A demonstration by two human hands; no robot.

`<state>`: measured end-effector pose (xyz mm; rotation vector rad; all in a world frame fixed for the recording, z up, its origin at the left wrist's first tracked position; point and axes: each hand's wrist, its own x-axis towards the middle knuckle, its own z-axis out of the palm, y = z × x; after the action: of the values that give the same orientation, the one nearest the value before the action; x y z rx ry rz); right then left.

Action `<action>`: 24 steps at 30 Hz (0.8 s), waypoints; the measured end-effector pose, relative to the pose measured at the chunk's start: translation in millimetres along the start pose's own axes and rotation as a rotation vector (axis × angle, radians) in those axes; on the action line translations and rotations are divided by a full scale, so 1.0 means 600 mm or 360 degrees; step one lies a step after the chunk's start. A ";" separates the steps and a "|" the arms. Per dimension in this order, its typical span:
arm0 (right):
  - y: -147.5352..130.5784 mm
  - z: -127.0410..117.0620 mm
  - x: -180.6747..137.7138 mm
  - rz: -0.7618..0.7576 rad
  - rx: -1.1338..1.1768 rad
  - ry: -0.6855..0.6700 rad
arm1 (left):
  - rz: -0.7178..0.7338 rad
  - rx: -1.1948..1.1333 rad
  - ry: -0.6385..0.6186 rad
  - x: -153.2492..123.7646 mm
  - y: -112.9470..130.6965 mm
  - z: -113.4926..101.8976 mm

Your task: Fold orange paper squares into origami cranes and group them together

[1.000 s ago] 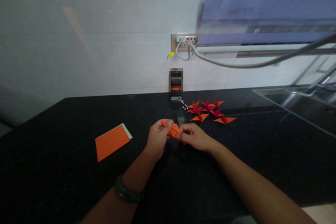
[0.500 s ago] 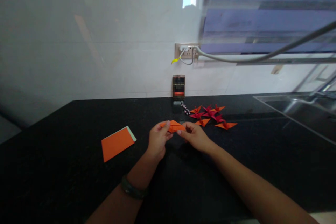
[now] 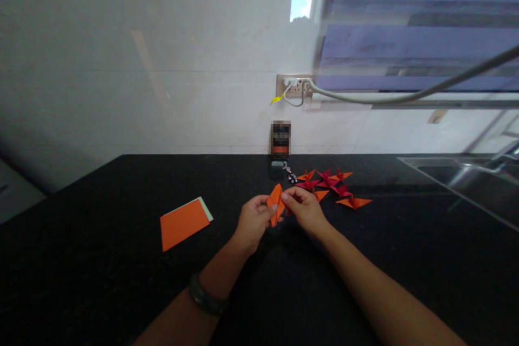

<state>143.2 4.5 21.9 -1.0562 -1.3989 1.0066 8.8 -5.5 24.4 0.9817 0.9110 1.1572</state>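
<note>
A piece of folded orange origami paper [image 3: 276,201] is held up above the dark countertop, its long points aimed roughly away from me and toward me. My left hand [image 3: 254,220] grips its left side, thumb on top of the paper. On the other side, my right hand [image 3: 305,208] pinches the paper's right edge between thumb and fingers. Some fingertips are hidden behind the paper. Just beyond my right hand lie several folded paper cranes [image 3: 343,190] in orange and red. A bracelet [image 3: 206,295] circles my left wrist.
Orange paper sheets [image 3: 185,224] with a pale green one beneath lie on the countertop [image 3: 101,270] at left. A phone-like device [image 3: 281,139], its screen blurred, leans against the wall with a strap. A socket [image 3: 295,86] with cables is above; a sink [image 3: 446,173] is at right.
The folded orange paper has turned from lying crosswise to pointing lengthwise. Both hands have shifted their hold on it. The whole view has moved slightly.
</note>
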 end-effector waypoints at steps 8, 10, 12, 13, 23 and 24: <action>0.007 0.002 -0.015 0.0061 0.0073 0.0037 | -0.0159 -0.0002 -0.0064 -0.004 -0.002 0.006; 0.008 0.003 -0.016 0.0072 0.0112 0.0062 | -0.0280 -0.0165 -0.0117 -0.005 0.000 0.006; 0.008 0.005 -0.017 0.0108 0.0187 0.0074 | -0.0363 -0.0284 -0.0166 -0.005 0.002 0.005; 0.008 0.005 -0.018 0.0126 0.0224 0.0076 | -0.0392 -0.0331 -0.0190 -0.004 0.001 0.004; -0.002 0.009 -0.024 0.0282 0.0581 0.0101 | -0.0334 -0.0493 -0.0372 -0.006 -0.002 0.003; -0.004 0.009 -0.024 0.0299 0.0624 0.0100 | -0.0318 -0.0497 -0.0387 -0.008 -0.002 0.003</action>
<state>138.2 -10.3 20.0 -0.9253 -1.0094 1.3103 10.3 -10.4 24.5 0.7388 0.5967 0.9518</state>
